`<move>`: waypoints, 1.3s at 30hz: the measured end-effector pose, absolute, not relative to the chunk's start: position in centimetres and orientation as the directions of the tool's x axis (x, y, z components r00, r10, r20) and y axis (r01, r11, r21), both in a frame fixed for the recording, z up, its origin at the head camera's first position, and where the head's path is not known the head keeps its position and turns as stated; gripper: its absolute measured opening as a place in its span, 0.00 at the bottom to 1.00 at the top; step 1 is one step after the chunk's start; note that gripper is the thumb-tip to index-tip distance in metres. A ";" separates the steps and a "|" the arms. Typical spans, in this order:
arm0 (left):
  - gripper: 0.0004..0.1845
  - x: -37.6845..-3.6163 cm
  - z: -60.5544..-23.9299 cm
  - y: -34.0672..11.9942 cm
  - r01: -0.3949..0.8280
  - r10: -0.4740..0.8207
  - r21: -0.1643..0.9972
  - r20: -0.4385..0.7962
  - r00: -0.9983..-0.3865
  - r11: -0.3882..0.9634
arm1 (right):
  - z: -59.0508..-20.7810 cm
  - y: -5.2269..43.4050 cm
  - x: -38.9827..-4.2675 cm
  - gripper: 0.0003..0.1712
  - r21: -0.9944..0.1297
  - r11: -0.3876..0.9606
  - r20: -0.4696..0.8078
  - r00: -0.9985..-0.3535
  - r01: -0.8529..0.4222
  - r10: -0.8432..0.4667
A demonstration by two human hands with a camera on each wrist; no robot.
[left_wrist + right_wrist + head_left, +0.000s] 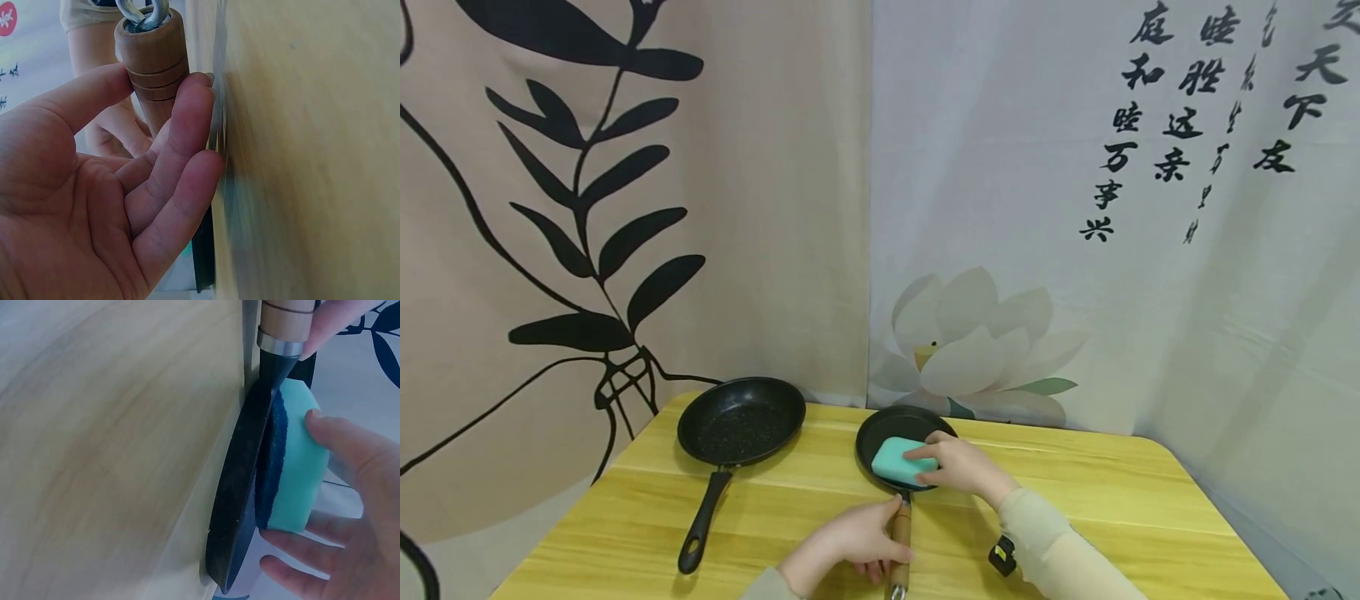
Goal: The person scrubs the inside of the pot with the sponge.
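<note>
My left hand [855, 536] grips the wooden handle [901, 533] of a small black frying pan [874, 425] on the table. In the left wrist view, thumb and fingers close around the grooved handle [154, 62] near its metal hanging loop [147, 14]. With my right hand [968, 468] I hold a turquoise sponge [897, 461] inside the small pan. The right wrist view shows thumb and fingertips on opposite edges of the sponge [303, 462], its dark blue scouring side facing down against the pan [236, 487].
A larger black frying pan [741, 421] sits at the left of the yellow wood-grain table [1075, 500], its black handle [703, 525] pointing toward me. A small black and yellow object [1002, 556] shows beside my right forearm. Printed curtains [1000, 167] hang behind the table.
</note>
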State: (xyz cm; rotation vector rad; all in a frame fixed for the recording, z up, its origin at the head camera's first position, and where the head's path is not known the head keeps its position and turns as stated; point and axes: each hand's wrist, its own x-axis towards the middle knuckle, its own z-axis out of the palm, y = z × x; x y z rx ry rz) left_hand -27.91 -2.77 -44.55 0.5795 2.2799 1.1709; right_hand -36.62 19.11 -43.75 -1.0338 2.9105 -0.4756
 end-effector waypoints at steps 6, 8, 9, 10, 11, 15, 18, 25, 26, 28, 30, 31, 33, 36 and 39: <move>0.53 -31.4 -49.8 -3.1 0.151 0.615 0.834 -0.257 -0.745 0.531 | -43.9 18.7 -36.8 0.23 -0.262 0.743 0.089 -0.781 -0.617 -0.618; 0.57 -33.2 -52.6 -3.2 0.141 0.631 0.849 -0.257 -0.732 0.509 | -43.9 18.5 -36.9 0.23 -0.249 0.746 0.089 -0.782 -0.617 -0.617; 0.59 -33.9 -53.7 -3.3 0.130 0.639 0.858 -0.260 -0.724 0.497 | -43.9 18.4 -36.9 0.23 -0.241 0.749 0.088 -0.783 -0.617 -0.616; 0.60 -34.5 -54.7 -3.3 0.121 0.644 0.871 -0.252 -0.722 0.476 | -43.9 18.4 -36.9 0.23 -0.238 0.751 0.087 -0.784 -0.616 -0.615; 0.60 -34.9 -55.4 -3.3 0.115 0.650 0.880 -0.246 -0.719 0.461 | -43.9 18.3 -37.0 0.23 -0.235 0.752 0.088 -0.784 -0.616 -0.614; 0.60 -35.5 -56.3 -3.3 0.124 0.659 0.882 -0.239 -0.713 0.454 | -43.9 18.0 -37.1 0.23 -0.220 0.760 0.088 -0.788 -0.612 -0.609; 0.60 -35.4 -56.2 -3.3 0.123 0.656 0.885 -0.234 -0.717 0.450 | -43.9 17.8 -37.2 0.23 -0.216 0.758 0.096 -0.786 -0.616 -0.611; 0.60 -35.2 -55.9 -3.3 0.126 0.657 0.883 -0.234 -0.717 0.452 | -44.1 17.3 -37.8 0.23 -0.227 0.766 0.088 -0.796 -0.601 -0.598; 0.60 -35.2 -55.9 -3.3 0.125 0.657 0.883 -0.235 -0.716 0.452 | -44.2 17.3 -37.9 0.23 -0.230 0.767 0.087 -0.798 -0.599 -0.597; 0.60 -35.0 -55.8 -3.3 0.120 0.654 0.885 -0.234 -0.719 0.449 | -44.4 17.1 -38.1 0.23 -0.238 0.770 0.085 -0.802 -0.592 -0.591; 0.58 -34.6 -55.3 -3.2 0.128 0.638 0.874 -0.234 -0.733 0.468 | -44.6 17.0 -38.4 0.23 -0.241 0.769 0.088 -0.803 -0.592 -0.590; 0.58 -34.5 -55.4 -3.2 0.128 0.637 0.875 -0.233 -0.735 0.468 | -44.7 17.0 -38.5 0.23 -0.239 0.769 0.092 -0.802 -0.593 -0.590; 0.58 -34.4 -55.2 -3.2 0.127 0.637 0.878 -0.229 -0.736 0.461 | -44.7 16.9 -38.7 0.23 -0.234 0.769 0.101 -0.802 -0.595 -0.589; 0.54 -32.3 -51.8 -3.0 0.141 0.616 0.856 -0.234 -0.752 0.498 | -44.7 16.8 -38.9 0.23 -0.228 0.769 0.112 -0.801 -0.597 -0.589; 0.50 -30.1 -48.1 -2.8 0.166 0.599 0.824 -0.241 -0.763 0.542 | -44.7 16.7 -39.0 0.23 -0.229 0.769 0.116 -0.801 -0.597 -0.587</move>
